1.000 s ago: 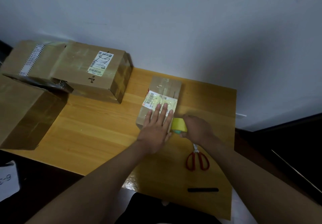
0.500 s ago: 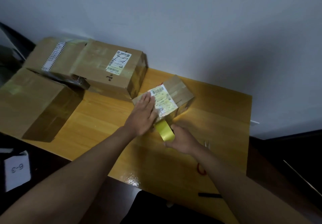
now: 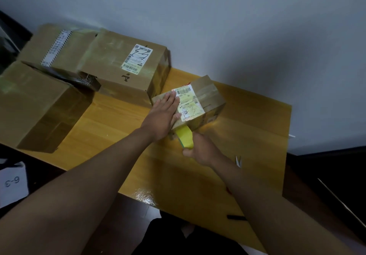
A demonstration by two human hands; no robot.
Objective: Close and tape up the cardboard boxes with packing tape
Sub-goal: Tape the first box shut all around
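— Where is the box you're taping sitting, relative to your hands?

— I'm working on the small box [image 3: 200, 100], lying toward the back middle of the table [image 3: 257, 135], turned at an angle. Its long axis is running from near-left to far-right. My left hand [image 3: 165, 114] is lying flat on its top at the near-left end, fingers straight and close together, pressing down. My right hand [image 3: 200, 151] is just below the box's near face, nearer to me, fingers curled round the yellow tape roll [image 3: 185, 136].

— So which way is the tape heading?

— The roll is touching the near side face, so I'm judging the strip needs to run along that long axis, away from me toward the far-right end. My right hand is doing the pulling; my left is only steadying.

— And what are you counting?

— I'm seeing four cardboard boxes: the small one, the labelled box [image 3: 126, 66] just beside it, the box with a printed strip [image 3: 57, 46] at far left, and a plain box [image 3: 37, 104] in front. One tape roll. Scissors [image 3: 238, 160], mostly hidden behind my right forearm, and one black pen [image 3: 236, 217].
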